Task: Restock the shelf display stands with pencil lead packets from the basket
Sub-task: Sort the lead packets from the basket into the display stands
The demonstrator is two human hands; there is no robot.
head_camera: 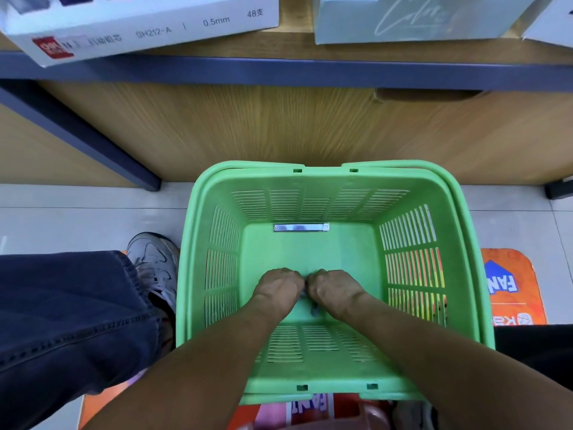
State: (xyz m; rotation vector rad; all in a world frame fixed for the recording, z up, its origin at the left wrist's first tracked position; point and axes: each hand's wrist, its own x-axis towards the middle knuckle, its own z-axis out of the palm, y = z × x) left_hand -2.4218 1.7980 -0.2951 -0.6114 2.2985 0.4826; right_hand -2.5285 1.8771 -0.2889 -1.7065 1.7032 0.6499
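Both grips, left hand (280, 288) and right hand (333, 288), clench together in one basket (217, 181); one packet (300, 227) lies apart.

Bright even light, blurred and warped edges.

The tiled floor (62, 218) is pale grey with thin joints. On it, at the centre, stands a green slatted basket (465, 274), its base partly on an orange printed mat (511, 283) that shows at 3 o'clock and again at 6 o'clock under the basket. At 9 o'clock a grey sneaker (155, 262) rests on the floor beside the basket. At 12 o'clock runs the wooden shelf (294, 48) with a dark blue front edge; on it lie a white display box (139, 29) printed "0.5mm" at 11 o'clock and a pale grey-green box (418, 17) at 1 o'clock.
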